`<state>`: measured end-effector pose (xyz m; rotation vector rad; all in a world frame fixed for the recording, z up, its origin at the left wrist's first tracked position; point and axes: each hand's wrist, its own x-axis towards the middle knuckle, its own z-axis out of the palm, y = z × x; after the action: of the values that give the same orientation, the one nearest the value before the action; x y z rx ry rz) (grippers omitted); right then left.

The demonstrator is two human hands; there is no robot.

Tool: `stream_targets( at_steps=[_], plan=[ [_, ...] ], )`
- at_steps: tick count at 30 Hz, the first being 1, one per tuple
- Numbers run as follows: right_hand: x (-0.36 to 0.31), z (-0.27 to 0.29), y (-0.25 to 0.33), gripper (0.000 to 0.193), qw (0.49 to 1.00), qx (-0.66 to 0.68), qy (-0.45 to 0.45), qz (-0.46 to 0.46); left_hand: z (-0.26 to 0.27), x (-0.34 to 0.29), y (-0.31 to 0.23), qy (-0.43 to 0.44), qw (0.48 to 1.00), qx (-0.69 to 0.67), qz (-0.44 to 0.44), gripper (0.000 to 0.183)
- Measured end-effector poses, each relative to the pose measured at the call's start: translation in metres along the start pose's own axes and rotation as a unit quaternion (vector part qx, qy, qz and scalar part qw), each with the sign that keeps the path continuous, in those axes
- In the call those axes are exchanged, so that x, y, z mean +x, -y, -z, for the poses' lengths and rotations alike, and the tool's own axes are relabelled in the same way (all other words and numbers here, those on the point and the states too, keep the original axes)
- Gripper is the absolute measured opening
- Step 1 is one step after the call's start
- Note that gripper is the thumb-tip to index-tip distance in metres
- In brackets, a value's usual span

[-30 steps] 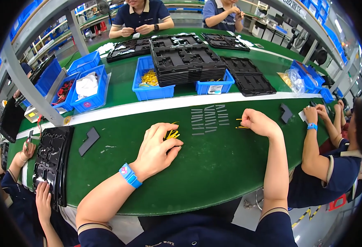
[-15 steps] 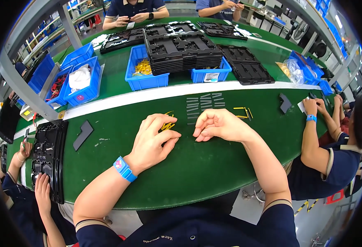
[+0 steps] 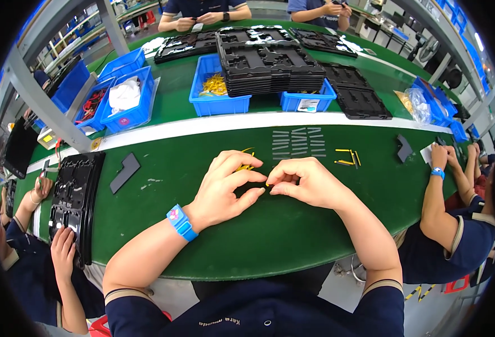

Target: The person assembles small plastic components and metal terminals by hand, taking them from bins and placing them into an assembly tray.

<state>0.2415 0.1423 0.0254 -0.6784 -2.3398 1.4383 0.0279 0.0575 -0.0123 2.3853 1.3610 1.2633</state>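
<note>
Over the green table my two hands are close together, fingertips almost meeting. My left hand (image 3: 225, 191), with a blue wristband, has its thumb and index finger apart, nothing visible between them. A pinch of my right hand (image 3: 309, 182) holds a small yellow strip (image 3: 268, 183), mostly hidden by the fingertips. Just behind my left fingers lies a bunch of yellow strips (image 3: 247, 166), partly covered by that hand. Beyond my right hand, thin grey strips (image 3: 299, 144) lie in rows. A few yellow and dark strips (image 3: 346, 158) are to their right.
Grey angled pieces (image 3: 126, 173) lie left and right. Stacked black trays (image 3: 270, 64) stand between blue bins (image 3: 220, 105) at the back. More black trays (image 3: 77, 196) are at the left, beside a co-worker's hand (image 3: 63, 251). Another co-worker's arm (image 3: 432, 194) is at the right.
My right fingertips have closed into a pinch, with a bit of yellow now showing there. They have come nearer my left fingertips. The whole view has shifted slightly.
</note>
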Motion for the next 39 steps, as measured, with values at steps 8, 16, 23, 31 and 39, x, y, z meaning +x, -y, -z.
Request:
stream_targets(
  at_steps=[8, 16, 23, 31, 39],
  plan=[
    [0.005, -0.005, 0.000, 0.010, 0.999, -0.033, -0.016, 0.015, -0.002, 0.000, 0.003, -0.004, 1.000, -0.001, -0.009, 0.018],
    [0.008, -0.007, -0.016, 0.007, 0.965, -0.189, -0.085, 0.162, -0.002, 0.001, 0.004, 0.004, 1.000, 0.029, -0.006, 0.017],
    [0.007, -0.003, -0.010, 0.007, 0.968, -0.166, -0.109, 0.153, 0.000, 0.002, 0.002, 0.004, 1.000, 0.018, 0.022, 0.018],
    [0.004, -0.011, -0.018, 0.011, 0.954, -0.188, -0.135, 0.190, -0.003, 0.002, 0.005, 0.000, 1.000, 0.028, 0.003, 0.016],
    [0.010, -0.002, -0.021, 0.011, 0.927, -0.123, -0.204, 0.289, 0.001, 0.004, 0.001, -0.036, 0.996, 0.083, 0.013, 0.014]
  ],
)
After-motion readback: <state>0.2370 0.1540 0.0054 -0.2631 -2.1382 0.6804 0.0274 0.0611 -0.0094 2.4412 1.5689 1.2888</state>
